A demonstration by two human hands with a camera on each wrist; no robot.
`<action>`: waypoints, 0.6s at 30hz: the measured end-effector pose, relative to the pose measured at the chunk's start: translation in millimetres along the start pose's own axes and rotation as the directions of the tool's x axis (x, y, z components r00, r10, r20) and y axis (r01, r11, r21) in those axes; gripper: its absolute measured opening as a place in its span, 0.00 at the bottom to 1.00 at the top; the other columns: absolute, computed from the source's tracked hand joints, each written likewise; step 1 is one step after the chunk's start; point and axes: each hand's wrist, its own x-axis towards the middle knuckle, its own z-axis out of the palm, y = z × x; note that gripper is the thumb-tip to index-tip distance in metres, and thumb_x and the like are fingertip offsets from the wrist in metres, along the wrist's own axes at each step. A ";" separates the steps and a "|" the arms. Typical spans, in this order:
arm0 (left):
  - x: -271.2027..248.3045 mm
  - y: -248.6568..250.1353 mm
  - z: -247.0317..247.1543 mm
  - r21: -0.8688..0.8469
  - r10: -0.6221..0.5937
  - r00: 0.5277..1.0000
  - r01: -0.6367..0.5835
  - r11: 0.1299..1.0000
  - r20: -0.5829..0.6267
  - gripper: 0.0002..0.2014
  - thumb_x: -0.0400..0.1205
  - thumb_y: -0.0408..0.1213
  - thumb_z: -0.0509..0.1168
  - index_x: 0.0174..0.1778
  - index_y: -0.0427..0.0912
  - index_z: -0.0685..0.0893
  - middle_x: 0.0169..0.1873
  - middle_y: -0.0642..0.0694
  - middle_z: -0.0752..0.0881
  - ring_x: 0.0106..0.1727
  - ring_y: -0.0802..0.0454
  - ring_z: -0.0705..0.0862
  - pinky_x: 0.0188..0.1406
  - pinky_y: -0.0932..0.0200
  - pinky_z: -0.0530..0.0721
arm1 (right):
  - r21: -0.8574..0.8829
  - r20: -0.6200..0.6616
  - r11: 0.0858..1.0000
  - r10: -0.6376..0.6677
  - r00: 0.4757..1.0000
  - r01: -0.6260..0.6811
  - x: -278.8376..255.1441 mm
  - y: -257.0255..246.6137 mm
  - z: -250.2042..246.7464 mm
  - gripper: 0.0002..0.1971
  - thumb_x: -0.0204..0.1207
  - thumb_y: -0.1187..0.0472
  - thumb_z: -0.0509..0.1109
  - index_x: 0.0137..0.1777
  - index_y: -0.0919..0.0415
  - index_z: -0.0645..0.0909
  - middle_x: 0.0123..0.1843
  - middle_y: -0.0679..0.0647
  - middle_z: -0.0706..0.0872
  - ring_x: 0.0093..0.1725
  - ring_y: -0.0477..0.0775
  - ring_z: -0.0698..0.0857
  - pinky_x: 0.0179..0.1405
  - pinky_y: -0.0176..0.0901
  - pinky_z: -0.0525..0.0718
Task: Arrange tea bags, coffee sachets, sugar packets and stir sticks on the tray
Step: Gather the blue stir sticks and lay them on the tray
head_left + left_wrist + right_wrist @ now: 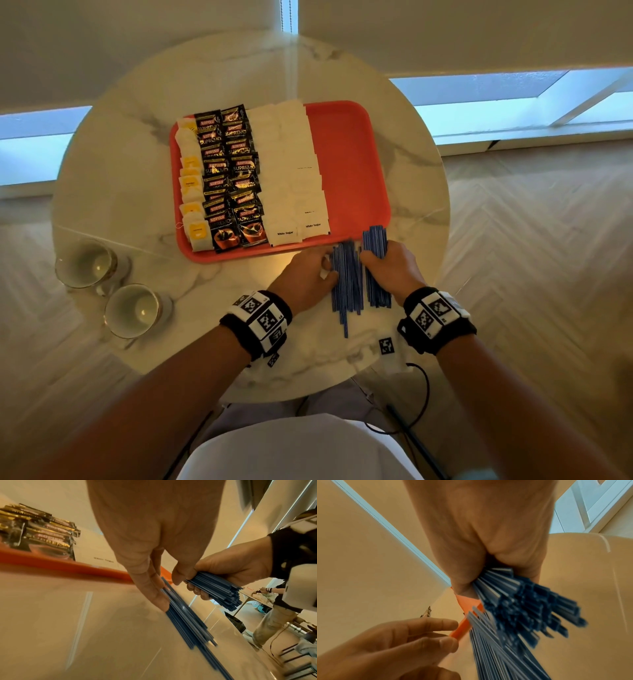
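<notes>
Gripped stir sticks (376, 250) point lengthwise toward the tray (346, 137).

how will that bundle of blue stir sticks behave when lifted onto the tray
Probably light and fairly stiff: the stir sticks stay straight past the right hand. Likely slippery: their ends already fan unevenly. Loose ones beside the left hand may scatter.

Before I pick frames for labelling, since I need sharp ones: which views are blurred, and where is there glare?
Head view: mostly sharp, glare washes out the far sugar packets. Left wrist view: tray and table smeared by motion blur. Right wrist view: stir sticks in the right hand blurred.
</notes>
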 end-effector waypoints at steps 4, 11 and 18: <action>12.8 4.1 -12.9 0.022 0.056 0.998 -0.055 0.998 -0.028 0.17 0.83 0.38 0.67 0.69 0.44 0.79 0.50 0.48 0.84 0.48 0.53 0.83 0.51 0.52 0.85 | 0.033 0.035 0.999 -0.015 0.999 0.013 16.1 -10.5 -8.9 0.13 0.78 0.51 0.71 0.34 0.55 0.80 0.32 0.49 0.83 0.30 0.48 0.80 0.26 0.38 0.73; 19.9 3.9 -6.5 0.024 0.107 0.993 -0.106 0.994 -0.047 0.15 0.84 0.36 0.65 0.66 0.38 0.82 0.52 0.44 0.87 0.50 0.51 0.84 0.53 0.49 0.86 | -0.040 0.117 0.999 -0.011 0.993 0.015 19.3 -8.6 3.9 0.11 0.77 0.54 0.70 0.36 0.59 0.81 0.34 0.53 0.85 0.34 0.53 0.84 0.30 0.42 0.80; 37.8 13.5 -19.0 0.010 0.177 0.978 -0.177 0.984 -0.107 0.14 0.88 0.38 0.61 0.68 0.41 0.80 0.56 0.45 0.86 0.50 0.55 0.84 0.54 0.56 0.87 | 0.090 0.183 0.995 -0.066 0.981 0.050 31.7 -24.9 -15.2 0.05 0.78 0.58 0.69 0.42 0.57 0.83 0.38 0.53 0.89 0.38 0.55 0.89 0.38 0.50 0.90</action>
